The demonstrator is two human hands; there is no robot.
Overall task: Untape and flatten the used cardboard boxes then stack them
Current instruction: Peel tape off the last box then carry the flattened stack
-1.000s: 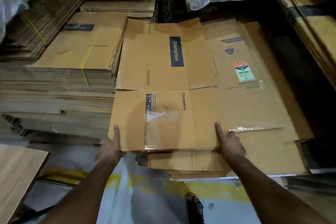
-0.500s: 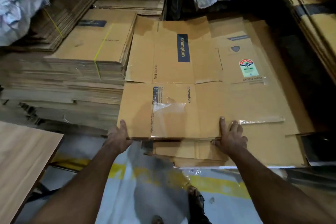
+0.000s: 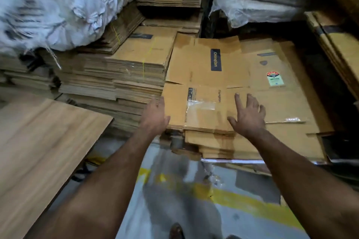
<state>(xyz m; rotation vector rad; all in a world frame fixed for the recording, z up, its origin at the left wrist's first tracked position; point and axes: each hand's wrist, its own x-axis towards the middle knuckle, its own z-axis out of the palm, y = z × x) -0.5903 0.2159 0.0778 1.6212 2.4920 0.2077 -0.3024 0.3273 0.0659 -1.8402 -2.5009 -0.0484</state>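
A flattened brown box (image 3: 204,75) with a dark blue label and a patch of clear tape lies on top of a low stack of flattened boxes (image 3: 281,106). My left hand (image 3: 155,116) is at the box's near left corner with fingers stretched out, touching its edge. My right hand (image 3: 247,114) is spread flat over the box's near right part, fingers straight; whether it presses the cardboard or hovers just above it I cannot tell. Neither hand grips anything.
A taller strapped stack of flat cartons (image 3: 124,75) stands to the left, with a white sack (image 3: 58,6) on more cartons behind it. A wooden board (image 3: 38,141) juts in at near left. Plastic-wrapped bundles (image 3: 252,2) sit at the back right. A yellow floor line (image 3: 242,202) runs below.
The box has slid further onto the stack. Both hands have let go of its near edge and their fingers have opened out. The view has pulled back and tilted down.
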